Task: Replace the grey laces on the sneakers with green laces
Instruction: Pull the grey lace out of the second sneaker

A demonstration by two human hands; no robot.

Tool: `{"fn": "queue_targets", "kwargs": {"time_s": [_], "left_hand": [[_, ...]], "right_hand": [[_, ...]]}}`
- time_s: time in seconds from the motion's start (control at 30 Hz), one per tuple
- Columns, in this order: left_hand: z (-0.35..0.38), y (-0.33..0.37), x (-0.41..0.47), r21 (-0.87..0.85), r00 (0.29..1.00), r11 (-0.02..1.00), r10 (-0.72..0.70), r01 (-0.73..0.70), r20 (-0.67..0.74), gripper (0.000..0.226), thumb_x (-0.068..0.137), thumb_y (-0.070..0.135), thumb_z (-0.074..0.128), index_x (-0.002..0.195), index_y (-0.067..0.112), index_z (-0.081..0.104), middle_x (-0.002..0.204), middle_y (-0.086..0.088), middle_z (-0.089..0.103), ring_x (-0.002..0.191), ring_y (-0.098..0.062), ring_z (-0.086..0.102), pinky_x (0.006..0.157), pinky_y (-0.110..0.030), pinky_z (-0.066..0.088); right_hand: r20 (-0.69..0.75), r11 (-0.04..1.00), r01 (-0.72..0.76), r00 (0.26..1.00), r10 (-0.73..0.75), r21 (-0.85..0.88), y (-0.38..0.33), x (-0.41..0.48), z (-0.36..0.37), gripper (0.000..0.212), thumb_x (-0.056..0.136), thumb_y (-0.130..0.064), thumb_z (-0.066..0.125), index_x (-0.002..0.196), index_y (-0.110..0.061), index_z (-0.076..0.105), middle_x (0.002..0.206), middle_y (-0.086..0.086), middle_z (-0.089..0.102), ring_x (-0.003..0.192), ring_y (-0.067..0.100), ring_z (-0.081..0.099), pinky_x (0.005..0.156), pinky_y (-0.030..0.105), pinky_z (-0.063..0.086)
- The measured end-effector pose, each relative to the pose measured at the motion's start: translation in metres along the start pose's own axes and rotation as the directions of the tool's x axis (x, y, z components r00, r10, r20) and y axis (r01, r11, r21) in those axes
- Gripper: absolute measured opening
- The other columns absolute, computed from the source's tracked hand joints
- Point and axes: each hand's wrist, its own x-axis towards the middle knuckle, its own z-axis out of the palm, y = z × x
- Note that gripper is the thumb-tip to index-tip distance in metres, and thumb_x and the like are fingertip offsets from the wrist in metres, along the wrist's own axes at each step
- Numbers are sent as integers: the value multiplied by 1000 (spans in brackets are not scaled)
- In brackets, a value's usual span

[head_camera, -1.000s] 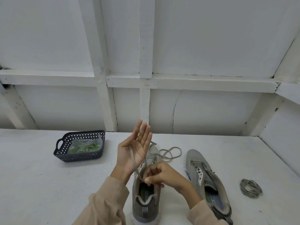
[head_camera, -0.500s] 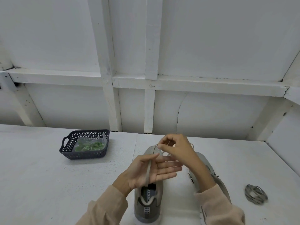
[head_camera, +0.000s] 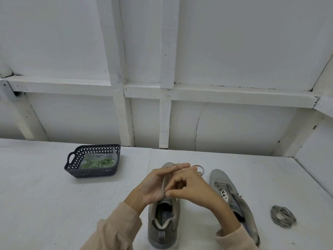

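Observation:
Two grey sneakers lie on the white table. Above the left sneaker (head_camera: pixel 163 224) my left hand (head_camera: pixel 153 186) is held flat, palm to the right, with a grey lace (head_camera: pixel 164 183) wound around its fingers. My right hand (head_camera: pixel 187 188) pinches that lace against the left palm. A loop of the same lace (head_camera: pixel 199 169) shows beyond the fingers. The right sneaker (head_camera: pixel 232 199) has no lace in its eyelets. Green laces (head_camera: pixel 98 163) lie in a clear bag inside a dark basket (head_camera: pixel 90 173) at the left.
A coiled grey lace (head_camera: pixel 282 216) rests on the table at the right. A white panelled wall rises behind the table, and a slanted white side wall closes it off at the far right.
The loose lace beyond the left sneaker's toe has been gathered onto my left hand. My right hand went up to the toe, then came back down to the left palm with the lace.

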Motion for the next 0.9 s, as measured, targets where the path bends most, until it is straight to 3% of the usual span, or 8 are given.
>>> {"fn": "queue_targets", "kwargs": {"time_s": [0.1, 0.23, 0.27, 0.33, 0.4, 0.47, 0.6, 0.9], "left_hand": [[-4, -2, -1, 26, 1000, 1000, 18, -18, -14, 39, 95, 6, 44, 131, -2, 56, 135, -23, 55, 126, -32, 55, 102, -38, 48], [-3, -1, -5, 70, 999, 997, -37, 34, 38, 44, 101, 9, 38, 142, -6, 41, 145, -27, 43, 139, -36, 39, 116, -41, 32], [-2, 0, -7, 96, 997, 994, -57, 52, 53, 44, 102, 9, 36, 144, -6, 38, 148, -26, 40, 141, -35, 36, 118, -41, 28], [-1, -1, -8, 140, 994, 987, -87, 76, 73, 43, 102, 9, 36, 143, -6, 38, 149, -26, 39, 141, -36, 36, 118, -41, 29], [0, -2, -8, 169, 990, 981, -109, 93, 88, 42, 102, 8, 37, 142, -7, 40, 147, -27, 40, 140, -37, 37, 118, -41, 29], [2, -2, -9, 187, 985, 976, -131, 109, 109, 43, 102, 8, 38, 142, -7, 39, 148, -28, 39, 140, -37, 36, 118, -41, 28], [4, -2, -11, 224, 978, 967, -154, 119, 144, 43, 102, 5, 36, 143, -6, 39, 149, -27, 38, 141, -37, 36, 118, -41, 29], [15, 5, -13, 327, 950, 944, -146, 50, 276, 46, 97, 5, 40, 142, -4, 40, 146, -25, 42, 140, -37, 37, 118, -42, 29]], "right_hand": [[-2, 996, 29, 1000, -29, 89, -5, -1, -15, 5, 83, -13, 74, 81, -13, 79, 78, -7, 70, 72, 4, 63, 67, 17, 47], [-346, 998, 62, 937, -50, 25, 1, 11, -44, 16, 88, -12, 68, 93, -25, 75, 83, -12, 71, 74, 13, 62, 68, 26, 47], [-306, 999, 48, 951, -52, -23, 3, 15, -50, 21, 88, -11, 67, 97, -29, 74, 86, -15, 70, 76, 9, 61, 68, 23, 45], [-56, 994, 24, 998, -30, -103, 8, 23, -56, 28, 91, -8, 61, 107, -29, 71, 100, -16, 70, 87, 3, 62, 68, 18, 46], [153, 996, 0, 988, 15, -94, 11, 29, -58, 24, 94, -6, 57, 108, -18, 71, 106, -7, 71, 88, 5, 64, 70, 17, 46], [226, 999, 3, 974, 7, -45, 14, 33, -62, 16, 94, -3, 58, 102, -6, 70, 98, 1, 72, 86, 7, 64, 75, 18, 47], [180, 997, 74, 981, -78, 27, 9, 39, -62, 11, 94, 0, 58, 94, -6, 67, 84, -4, 66, 81, 8, 60, 80, 22, 49], [-44, 988, 134, 990, -131, 77, 2, 51, -51, 14, 92, -3, 60, 90, -12, 70, 81, -13, 69, 79, 4, 61, 78, 24, 48]]}}
